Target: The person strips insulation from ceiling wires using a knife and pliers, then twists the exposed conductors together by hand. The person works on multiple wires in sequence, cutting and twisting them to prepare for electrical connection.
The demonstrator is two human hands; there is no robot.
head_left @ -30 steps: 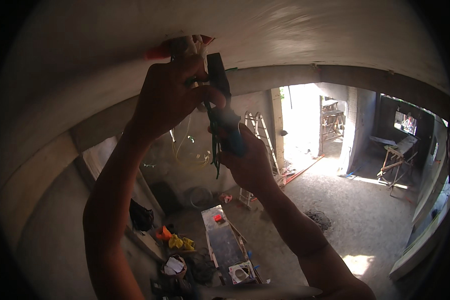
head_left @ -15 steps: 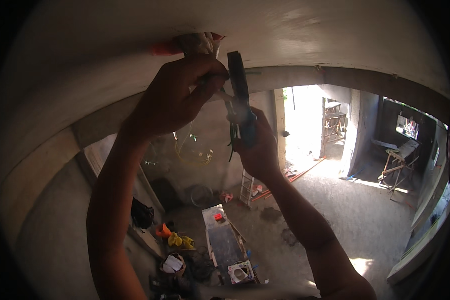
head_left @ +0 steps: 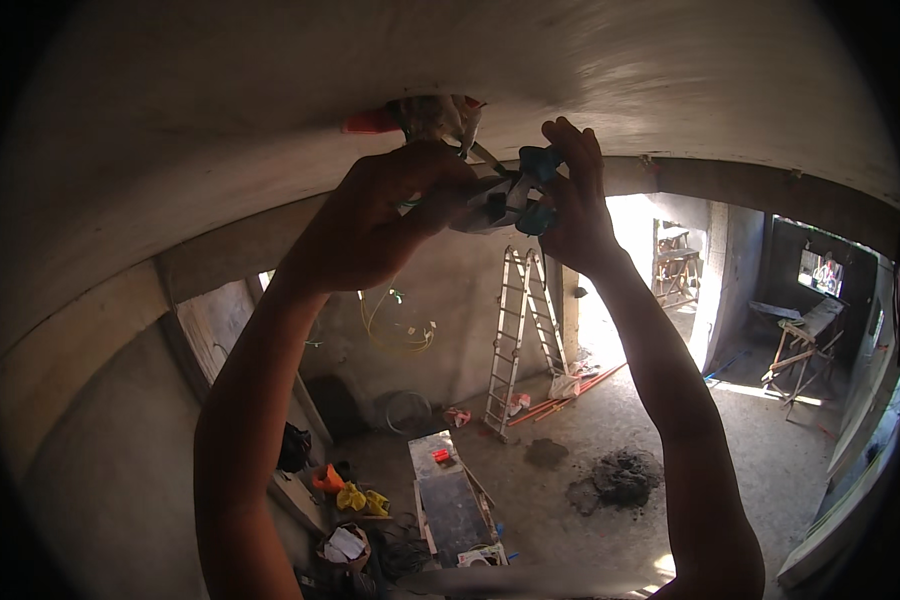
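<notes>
Overhead, the right hand (head_left: 578, 200) is holding blue-handled pliers (head_left: 497, 205), handles (head_left: 534, 219) spread, near a ceiling opening (head_left: 438, 117), while the left hand (head_left: 380, 215) is resting curled fingers (head_left: 438, 165) by the tool; whether they are gripping anything, one cannot tell.

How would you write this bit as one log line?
right hand: holds pliers, teal handles spread | left hand: beside pliers' head, grip unclear | overhead: ceiling opening, red piece | beyond: stepladder

Daylight through a doorway (head_left: 635, 230) brightens the grey floor (head_left: 750, 450).
</notes>
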